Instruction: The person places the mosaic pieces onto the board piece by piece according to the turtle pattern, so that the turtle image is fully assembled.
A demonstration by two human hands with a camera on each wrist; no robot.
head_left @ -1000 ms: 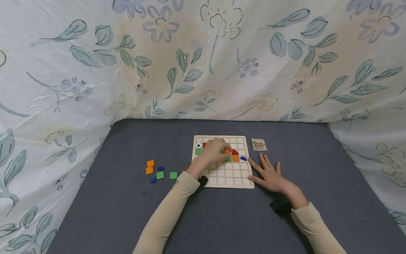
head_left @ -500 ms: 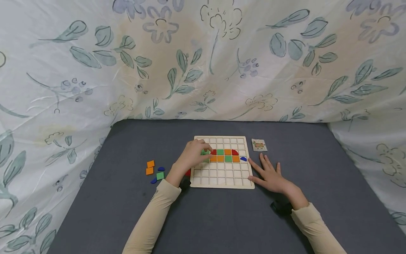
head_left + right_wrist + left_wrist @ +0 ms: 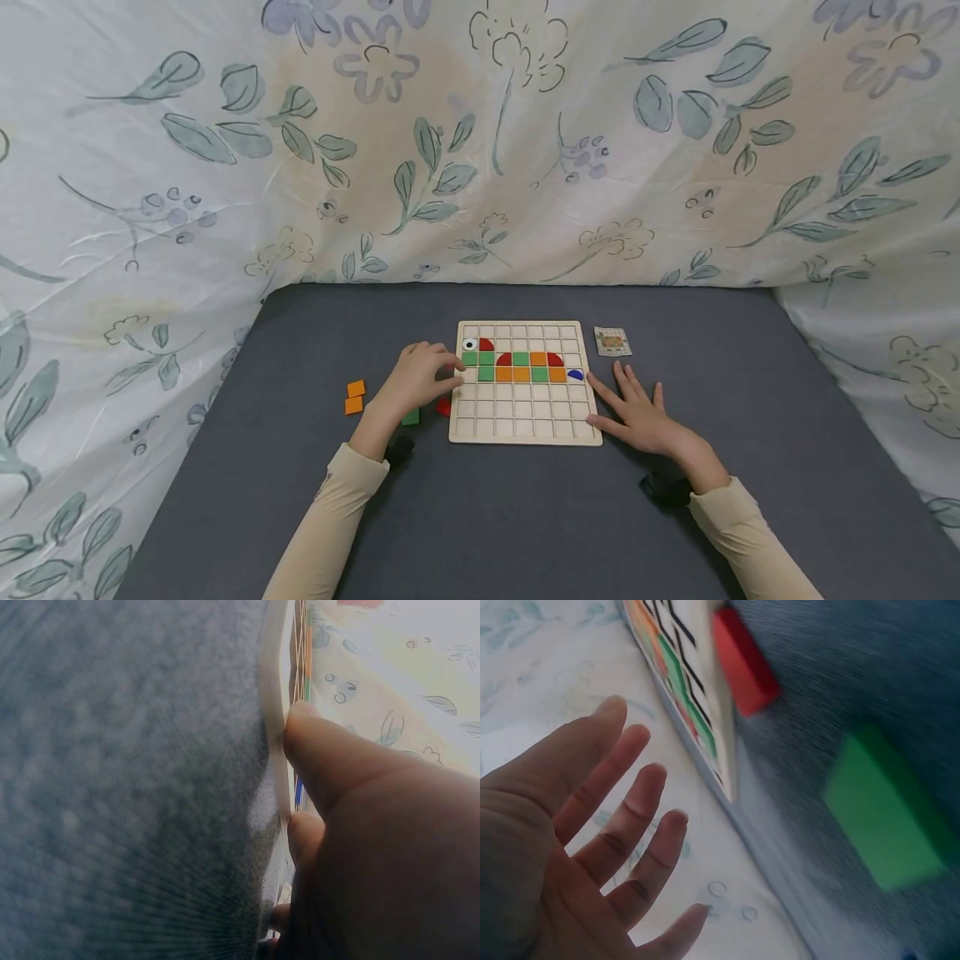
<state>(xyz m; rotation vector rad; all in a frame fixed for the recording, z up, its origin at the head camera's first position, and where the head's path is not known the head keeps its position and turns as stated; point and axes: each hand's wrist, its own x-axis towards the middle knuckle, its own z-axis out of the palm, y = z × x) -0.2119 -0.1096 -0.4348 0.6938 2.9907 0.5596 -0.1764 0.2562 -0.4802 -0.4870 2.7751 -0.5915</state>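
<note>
A pale wooden grid board (image 3: 525, 425) lies on the table with coloured pieces in its upper rows. Green squares (image 3: 486, 373), orange squares (image 3: 513, 375), red quarter-rounds (image 3: 555, 360) and a white eye piece (image 3: 469, 344) are among them. My left hand (image 3: 412, 379) hovers at the board's left edge, its fingers spread and holding nothing in the left wrist view. Below that hand lie a green block (image 3: 885, 810) and a red piece (image 3: 746, 664). With fingers spread, my right hand (image 3: 641, 417) rests on the table, thumb and fingertip against the board's right edge.
Two orange squares (image 3: 354, 397) lie to the left of my left hand, which hides other loose pieces. A small picture card (image 3: 612, 342) sits off the board's upper right corner. A floral curtain (image 3: 480, 167) hangs behind the dark table (image 3: 555, 517).
From over the middle of the board, my left hand has moved left to its edge, uncovering the placed green, red and eye pieces. The right hand has stayed in place.
</note>
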